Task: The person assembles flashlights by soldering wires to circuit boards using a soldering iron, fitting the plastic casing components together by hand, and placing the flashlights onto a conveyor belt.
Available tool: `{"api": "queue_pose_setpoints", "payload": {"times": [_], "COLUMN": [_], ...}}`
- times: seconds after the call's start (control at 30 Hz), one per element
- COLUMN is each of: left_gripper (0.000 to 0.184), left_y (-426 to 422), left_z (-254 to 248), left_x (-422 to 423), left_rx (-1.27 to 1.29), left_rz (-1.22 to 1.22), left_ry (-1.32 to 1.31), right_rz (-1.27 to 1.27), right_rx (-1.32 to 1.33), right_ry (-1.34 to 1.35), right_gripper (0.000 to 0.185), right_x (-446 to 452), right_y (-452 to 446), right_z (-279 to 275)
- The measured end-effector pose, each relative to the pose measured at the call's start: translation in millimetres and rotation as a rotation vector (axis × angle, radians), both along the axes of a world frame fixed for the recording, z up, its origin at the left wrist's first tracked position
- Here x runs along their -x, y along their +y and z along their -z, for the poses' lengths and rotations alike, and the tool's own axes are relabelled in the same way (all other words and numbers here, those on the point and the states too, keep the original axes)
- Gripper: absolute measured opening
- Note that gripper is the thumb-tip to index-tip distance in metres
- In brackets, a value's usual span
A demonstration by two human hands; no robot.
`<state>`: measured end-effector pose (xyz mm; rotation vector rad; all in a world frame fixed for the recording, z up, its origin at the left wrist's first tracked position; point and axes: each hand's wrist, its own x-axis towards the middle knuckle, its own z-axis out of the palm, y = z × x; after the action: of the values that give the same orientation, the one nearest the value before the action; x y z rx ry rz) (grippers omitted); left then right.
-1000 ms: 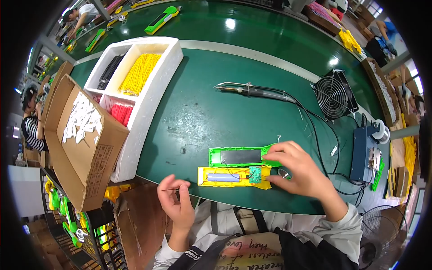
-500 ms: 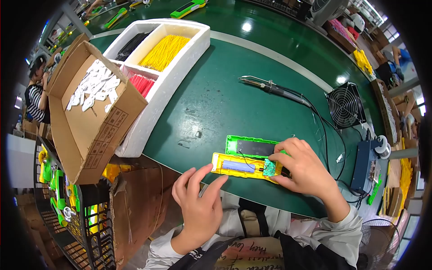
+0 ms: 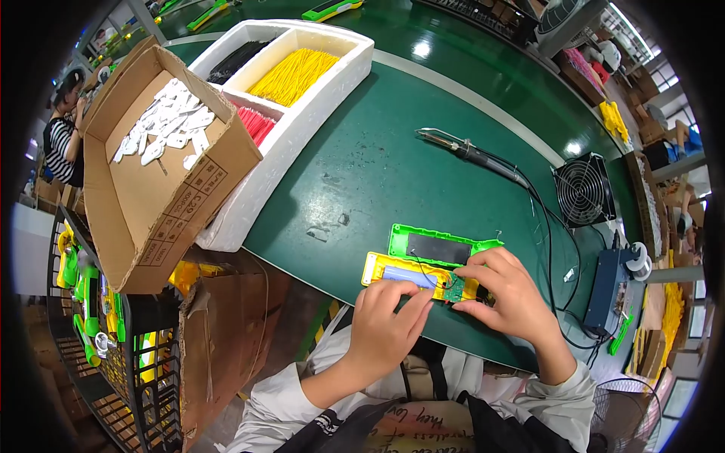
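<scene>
The yellow half-case (image 3: pixel 372 269) lies at the table's near edge with a blue cylindrical battery (image 3: pixel 408 277) and a small green circuit board (image 3: pixel 454 289) inside. Thin wires run between them. My right hand (image 3: pixel 513 291) grips the right end of this half-case beside the board, thumb on the near edge and fingers on the far side. My left hand (image 3: pixel 387 325) is over the near edge, thumb and forefinger closed near the battery's right end; what they pinch is hidden. Just behind lies a green half-case (image 3: pixel 398 240) with a dark panel.
A soldering iron (image 3: pixel 476 155) rests farther back, its cable running to a blue station (image 3: pixel 606 283) at right, near a black fan (image 3: pixel 584 189). At left are a foam box (image 3: pixel 302 113) of black, yellow and red wires, a carton (image 3: pixel 113 196) of white parts and a black crate (image 3: pixel 147 355).
My left hand has moved right and closed its fingers near the battery's right end. My right hand stays at the half-case's right end. The whole view has shifted slightly.
</scene>
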<state>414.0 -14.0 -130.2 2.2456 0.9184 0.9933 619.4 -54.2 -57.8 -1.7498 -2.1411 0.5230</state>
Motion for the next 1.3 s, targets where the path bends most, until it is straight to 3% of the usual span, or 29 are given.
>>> {"api": "queue_pose_setpoints", "payload": {"times": [0.37,0.87,1.3], "left_gripper": [0.019,0.026,0.032], "left_y": [4.3,-8.7,-4.7], "left_z": [4.1,13.7,21.6], "left_x": [4.3,-9.8,-5.8], "left_rx": [-0.015,0.022,-0.034], "left_rz": [-0.037,-0.048,-0.004], "left_ry": [0.046,-0.083,-0.048], "right_rz": [0.042,0.050,0.071], "right_rx": [0.034,-0.003,0.022], "right_ry": [0.019,-0.003,0.090], "right_gripper": [0.040,0.043,0.041], "right_x": [14.2,18.4,14.1], "right_y": [1.5,-0.2,1.2], "right_z": [0.6,2.2,11.0]}}
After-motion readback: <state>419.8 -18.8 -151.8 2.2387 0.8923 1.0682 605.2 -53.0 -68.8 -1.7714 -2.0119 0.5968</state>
